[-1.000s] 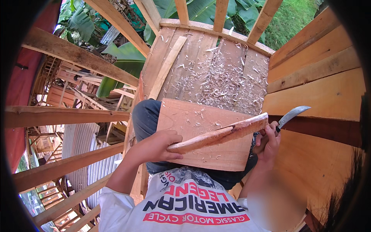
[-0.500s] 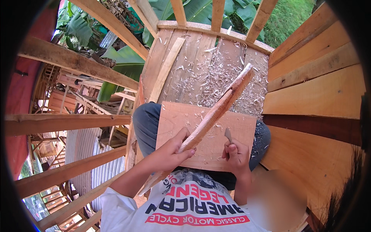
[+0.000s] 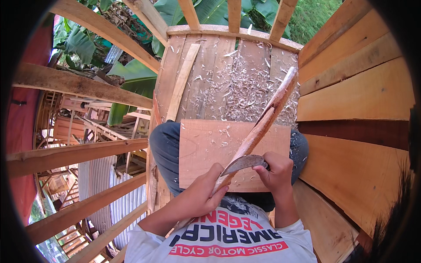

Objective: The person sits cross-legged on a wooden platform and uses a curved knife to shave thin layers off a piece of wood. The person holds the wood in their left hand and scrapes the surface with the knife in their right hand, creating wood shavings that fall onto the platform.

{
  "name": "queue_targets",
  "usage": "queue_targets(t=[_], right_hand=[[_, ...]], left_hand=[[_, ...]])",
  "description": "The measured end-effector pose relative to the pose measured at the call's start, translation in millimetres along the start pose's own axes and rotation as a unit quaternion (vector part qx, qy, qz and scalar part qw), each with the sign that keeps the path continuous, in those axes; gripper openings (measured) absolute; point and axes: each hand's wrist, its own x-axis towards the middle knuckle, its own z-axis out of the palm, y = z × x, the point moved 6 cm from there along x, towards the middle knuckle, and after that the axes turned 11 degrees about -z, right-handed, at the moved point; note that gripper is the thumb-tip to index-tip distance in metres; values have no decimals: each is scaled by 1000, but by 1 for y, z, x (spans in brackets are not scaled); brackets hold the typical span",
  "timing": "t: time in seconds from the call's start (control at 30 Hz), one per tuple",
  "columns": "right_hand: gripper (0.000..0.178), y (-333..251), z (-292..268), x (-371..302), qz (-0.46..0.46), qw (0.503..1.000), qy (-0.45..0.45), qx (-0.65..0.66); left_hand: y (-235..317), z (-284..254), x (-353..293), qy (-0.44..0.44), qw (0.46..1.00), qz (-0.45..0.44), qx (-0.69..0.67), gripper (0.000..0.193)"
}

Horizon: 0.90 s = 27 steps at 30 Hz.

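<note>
A long, rough wooden stick (image 3: 265, 120) slants over my lap, its far end up to the right and its near end against my shirt. My left hand (image 3: 205, 191) is closed round its lower part. In my right hand (image 3: 277, 170) is a knife (image 3: 242, 163) with a curved, dark metal blade; its handle is mostly hidden in my fist. The blade lies across the stick just beyond my left hand, touching it as far as I can see. Under both hands a flat wooden board (image 3: 204, 144) rests on my thighs, with a few shavings on it.
Curled wood shavings (image 3: 250, 90) are strewn over the plank floor (image 3: 175, 52) ahead. A loose wooden strip (image 3: 183, 83) lies at the floor's left side. Plank walling (image 3: 351, 103) rises close on my right. Slatted railing (image 3: 79, 155) stands on the left, with corrugated sheets beyond.
My right hand has turned and brought the knife leftward onto the stick; its blade now shows broadside. My left hand keeps its hold, and the view has shifted slightly.
</note>
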Motion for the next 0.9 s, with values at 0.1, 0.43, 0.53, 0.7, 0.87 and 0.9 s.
queue_targets(t=[0.1,0.43,0.53,0.7,0.87,0.9], right_hand=[[51,43,-26,-6,125,985,116,-32],[43,6,0,-6,92,988,7,120],[43,-5,16,-16,106,978,-31,179],[42,-9,17,-20,90,988,-73,105],[42,-12,21,-32,127,982,-84,115],[41,-14,24,-36,132,981,-87,115]], left_hand=[[-4,11,-9,-21,1000,2,15,27],[-18,12,-3,17,984,8,-175,38],[-16,15,2,-9,971,-6,-237,48],[-39,22,3,-66,967,-51,-240,53],[-75,27,-7,-146,923,-154,-322,49],[-84,28,-12,-157,910,-185,-336,47]])
